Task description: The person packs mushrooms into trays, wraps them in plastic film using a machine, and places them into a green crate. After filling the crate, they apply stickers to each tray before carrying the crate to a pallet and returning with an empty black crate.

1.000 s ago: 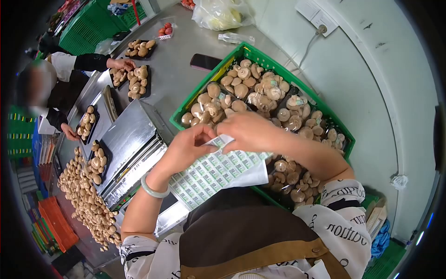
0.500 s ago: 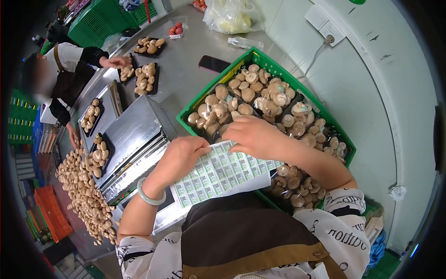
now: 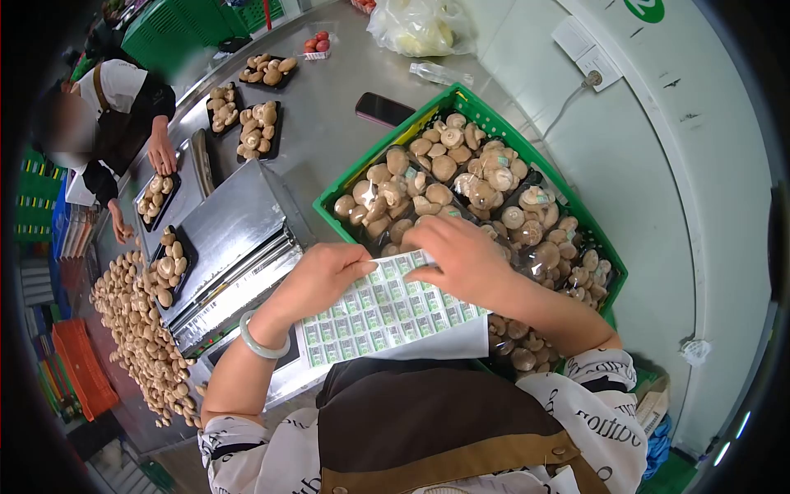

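Observation:
My left hand [image 3: 327, 276] pinches the top left edge of a white sheet of stickers [image 3: 383, 311] printed with rows of small green-and-black labels. Near the sheet's upper right edge, my right hand [image 3: 457, 257] has its thumb over the printed side and its fingers curled behind. Whether a single label is between those fingers I cannot make out. Just beyond both hands stands a green crate [image 3: 327, 207] holding several film-wrapped trays of mushrooms [image 3: 485, 177], some with small labels on the film.
A metal wrapping machine [image 3: 239, 235] stands left, beside a heap of loose mushrooms [image 3: 140, 337]. Across the table, a co-worker's hand [image 3: 162, 151] is over a mushroom tray [image 3: 158, 200]. A phone [image 3: 384, 109], a plastic bottle [image 3: 440, 73] and a plastic bag [image 3: 420, 29] lie behind the crate.
My right hand has shifted slightly along the sheet's top edge, and the sheet lies a little more level. The co-worker's hand moved from a far tray to a nearer one.

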Motion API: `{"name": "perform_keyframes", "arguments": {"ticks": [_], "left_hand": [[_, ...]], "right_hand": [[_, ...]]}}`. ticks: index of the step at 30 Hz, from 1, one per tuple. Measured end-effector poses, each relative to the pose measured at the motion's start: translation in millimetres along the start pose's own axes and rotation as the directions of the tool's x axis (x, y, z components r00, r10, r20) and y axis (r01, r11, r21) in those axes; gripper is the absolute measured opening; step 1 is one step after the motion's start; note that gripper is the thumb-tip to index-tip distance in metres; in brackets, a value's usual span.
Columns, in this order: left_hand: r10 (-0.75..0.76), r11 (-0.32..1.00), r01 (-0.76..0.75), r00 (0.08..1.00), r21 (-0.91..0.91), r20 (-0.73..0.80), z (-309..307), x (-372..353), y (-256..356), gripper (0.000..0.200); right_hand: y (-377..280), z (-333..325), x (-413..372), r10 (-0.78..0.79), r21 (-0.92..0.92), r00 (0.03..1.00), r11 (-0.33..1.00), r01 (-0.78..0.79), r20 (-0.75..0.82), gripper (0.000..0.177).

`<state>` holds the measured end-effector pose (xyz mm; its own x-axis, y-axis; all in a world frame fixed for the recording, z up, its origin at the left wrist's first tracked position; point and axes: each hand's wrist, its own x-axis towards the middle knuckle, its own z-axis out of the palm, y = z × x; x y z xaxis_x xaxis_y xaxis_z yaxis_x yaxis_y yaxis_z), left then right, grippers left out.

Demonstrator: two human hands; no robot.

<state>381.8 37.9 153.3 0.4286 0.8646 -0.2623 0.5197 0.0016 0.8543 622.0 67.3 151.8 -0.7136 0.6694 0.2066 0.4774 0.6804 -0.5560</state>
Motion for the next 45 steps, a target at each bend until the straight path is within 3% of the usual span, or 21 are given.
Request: {"name": "perform_keyframes", "arguments": {"ticks": [2, 5, 9, 10, 13, 15, 17, 18, 21, 28, 31, 33, 34, 35, 36, 37, 38, 40, 42, 45], "left_hand": [[0.094, 0.995, -0.093, 0.994, 0.025, -0.048, 2.5, 0.6, -7.7, 0.018], [0.129, 0.992, -0.127, 0.978, 0.022, -0.163, 10.6, 0.5, 0.8, 0.018], [0.189, 0.969, -0.151, 0.963, 0.193, -0.192, 21.4, 0.5, 0.4, 0.016], [0.189, 0.978, -0.167, 0.963, 0.123, -0.190, 21.4, -0.2, 2.8, 0.013], [0.256, 0.952, -0.236, 0.963, 0.194, -0.087, 20.8, -2.8, -1.8, 0.013], [0.279, 0.945, -0.259, 0.957, 0.200, -0.078, 21.7, -5.0, -4.1, 0.014], [0.300, 0.938, -0.284, 0.953, 0.199, -0.053, 18.2, -4.0, -2.3, 0.014], [0.278, 0.943, -0.263, 0.959, 0.207, -0.047, 17.2, -4.9, -2.3, 0.014], [0.237, 0.954, -0.228, 0.971, 0.195, -0.023, 18.2, -4.3, 0.6, 0.015], [0.113, 0.993, -0.113, 0.993, 0.043, 0.020, 14.0, -6.5, -5.1, 0.018], [0.050, 0.998, -0.048, 0.997, -0.033, 0.061, 11.9, -4.7, -5.7, 0.020], [-0.011, 1.000, 0.012, 0.996, -0.010, 0.086, 9.6, -3.2, -7.8, 0.020], [-0.024, 1.000, 0.025, 0.997, -0.014, 0.074, 7.5, -3.0, -11.6, 0.020], [-0.041, 0.999, 0.042, 0.998, -0.018, 0.056, 4.5, -2.7, -15.5, 0.019], [-0.063, 0.998, 0.064, 0.997, -0.025, 0.047, -1.2, -3.0, -16.7, 0.019], [-0.090, 0.995, 0.091, 0.995, -0.030, 0.035, -7.1, -4.2, -19.0, 0.020], [-0.121, 0.989, 0.123, 0.992, -0.085, 0.028, -13.7, -4.1, -29.1, 0.020], [-0.218, 0.963, 0.212, 0.976, -0.164, -0.019, -32.3, -5.2, -43.7, 0.021], [-0.281, 0.938, 0.248, 0.954, -0.242, -0.109, -55.1, -3.7, -44.8, 0.021], [-0.328, 0.907, 0.238, 0.916, -0.348, -0.229, -84.6, 3.0, -57.9, 0.021]], "right_hand": [[1.2, -10.0, -3.7, 0.215, 0.100, 0.962, 0.967, -0.234, 0.170, 0.022], [3.2, -11.9, -6.5, 0.254, 0.205, 0.930, 0.928, -0.312, 0.266, 0.024], [1.0, -11.9, -6.8, 0.247, 0.185, 0.923, 0.933, -0.310, 0.296, 0.025], [1.9, -14.1, -7.9, 0.242, 0.177, 0.923, 0.936, -0.303, 0.301, 0.026], [5.6, -16.0, -9.1, 0.229, 0.143, 0.897, 0.943, -0.301, 0.378, 0.030], [-0.4, -18.7, -7.8, 0.279, 0.016, 0.855, 0.948, -0.318, 0.438, 0.025], [-1.6, -13.3, -1.9, 0.045, 0.091, 0.968, 0.993, -0.069, 0.247, 0.020], [-3.2, -11.7, -1.1, -0.049, 0.100, 0.988, 0.994, 0.034, 0.146, 0.019], [-8.2, -6.9, -0.5, -0.188, -0.043, 0.979, 0.981, 0.192, 0.076, 0.018], [-17.4, -1.8, -4.4, -0.321, -0.283, 0.947, 0.912, 0.298, -0.036, 0.019], [-18.5, 1.6, -8.0, -0.290, -0.280, 0.957, 0.916, 0.286, 0.030, 0.017], [-5.8, 7.1, -8.5, -0.287, -0.096, 0.958, 0.953, 0.286, -0.001, 0.013], [-1.6, 0.6, -1.4, -0.201, 0.146, 0.979, 0.968, 0.203, -0.026, 0.012], [7.4, -13.7, 1.4, 0.053, 0.352, 0.998, 0.935, -0.033, -0.047, 0.012], [18.1, -29.5, 7.3, 0.297, 0.548, 0.955, 0.802, -0.238, -0.020, 0.013], [37.3, -50.0, 19.8, 0.428, 0.469, 0.896, 0.819, -0.330, -0.116, 0.014], [76.5, -55.9, 28.3, 0.559, 0.602, 0.818, 0.703, -0.379, -0.138, 0.015], [147.3, -71.3, 36.0, 0.703, 0.436, 0.703, 0.670, -0.601, -0.110, 0.021], [201.2, -69.1, 34.1, 0.696, 0.289, 0.692, 0.714, -0.638, -0.192, 0.024], [237.7, -54.5, 47.3, 0.674, 0.235, 0.730, 0.732, -0.639, -0.114, 0.024]]}}
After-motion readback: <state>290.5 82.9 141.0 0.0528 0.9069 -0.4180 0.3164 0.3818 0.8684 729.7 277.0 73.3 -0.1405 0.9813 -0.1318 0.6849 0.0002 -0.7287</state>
